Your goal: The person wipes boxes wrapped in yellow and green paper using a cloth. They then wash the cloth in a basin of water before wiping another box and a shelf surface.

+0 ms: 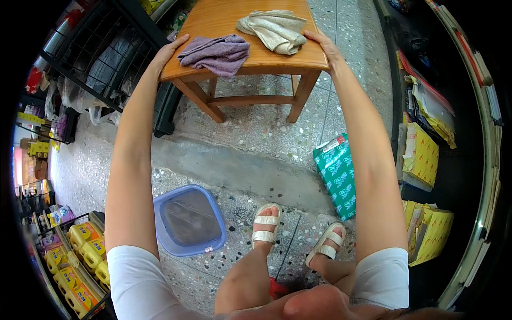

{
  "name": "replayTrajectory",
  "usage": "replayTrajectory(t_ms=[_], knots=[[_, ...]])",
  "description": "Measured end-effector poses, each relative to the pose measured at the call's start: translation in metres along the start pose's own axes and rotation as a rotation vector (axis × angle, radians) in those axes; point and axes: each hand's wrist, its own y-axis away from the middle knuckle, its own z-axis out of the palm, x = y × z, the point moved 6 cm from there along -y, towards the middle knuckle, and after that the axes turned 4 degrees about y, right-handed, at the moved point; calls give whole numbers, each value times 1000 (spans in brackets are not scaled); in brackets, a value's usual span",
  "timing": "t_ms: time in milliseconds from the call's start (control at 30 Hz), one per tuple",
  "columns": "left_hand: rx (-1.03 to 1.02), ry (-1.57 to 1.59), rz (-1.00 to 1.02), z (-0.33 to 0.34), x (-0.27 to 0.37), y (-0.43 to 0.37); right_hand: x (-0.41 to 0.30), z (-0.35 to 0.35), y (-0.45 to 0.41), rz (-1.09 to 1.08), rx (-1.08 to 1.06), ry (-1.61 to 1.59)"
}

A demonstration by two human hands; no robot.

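Note:
A wooden stool or chair [216, 20] with a varnished seat stands in front of me, its far end cut off by the picture's top. My left hand [170, 51] grips the seat's left edge, and my right hand [325, 46] grips the right edge. On the seat lie two crumpled cloths: a purple towel [216, 54] by the near left edge and a cream towel [276, 31] beside my right fingers. The towels are apart. Most of the fingers are hidden under or behind the seat's sides.
A blue plastic basin [222, 236] with dark water stands on the terrazzo floor [240, 176]. Right of it lies a green wrapped package [338, 180]. A black wire rack [96, 68] and yellow jugs [80, 286] flank the left; a shelf with yellow boxes [422, 152] lines the right.

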Motion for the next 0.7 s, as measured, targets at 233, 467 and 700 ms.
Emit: replayTrajectory(t_ms=[233,467,700], knots=[[-63,309,133,-15,-10,-13,-7,-33,20,80,193,144],[483,153,-172,-14,-285,67,85,-202,296,-27,385,1348],[171,-119,-433,121,-423,220,225,-187,575,781,1207,508]])
